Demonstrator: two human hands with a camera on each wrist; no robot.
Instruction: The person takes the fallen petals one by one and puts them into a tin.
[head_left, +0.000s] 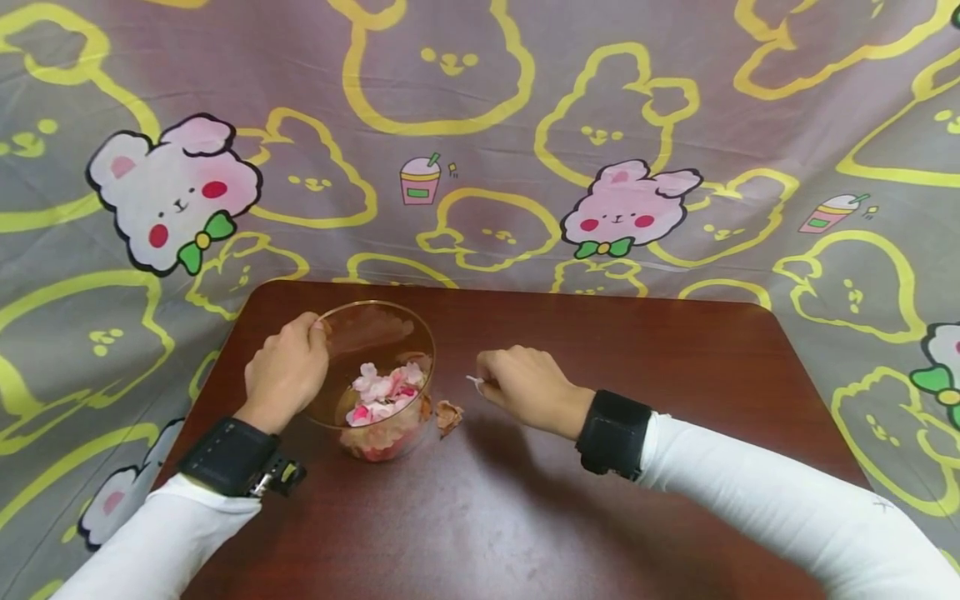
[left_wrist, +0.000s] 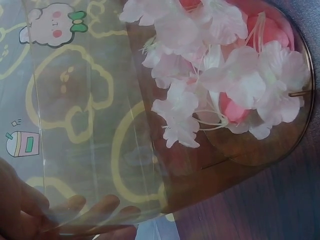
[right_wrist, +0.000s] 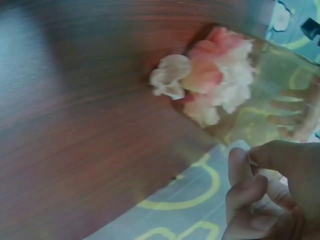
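Observation:
A clear glass bowl (head_left: 378,333) stands on the dark wooden table (head_left: 600,417), tilted toward me, holding pink and white fabric petals (head_left: 384,392). My left hand (head_left: 288,371) grips its left rim, fingers curled over the edge; they show through the glass (left_wrist: 90,207) in the left wrist view, with the petals (left_wrist: 220,75) beyond. One loose petal (head_left: 448,414) lies on the table beside the bowl, also seen as a pale petal (right_wrist: 170,75) in the right wrist view. My right hand (head_left: 517,383), to the right of the bowl, pinches a small white petal (head_left: 475,382) between curled fingers (right_wrist: 250,185).
A grey cloth printed with yellow outlines and pink rabbits (head_left: 622,208) covers the background behind and around the table. The table's far edge (head_left: 525,292) runs just behind the bowl.

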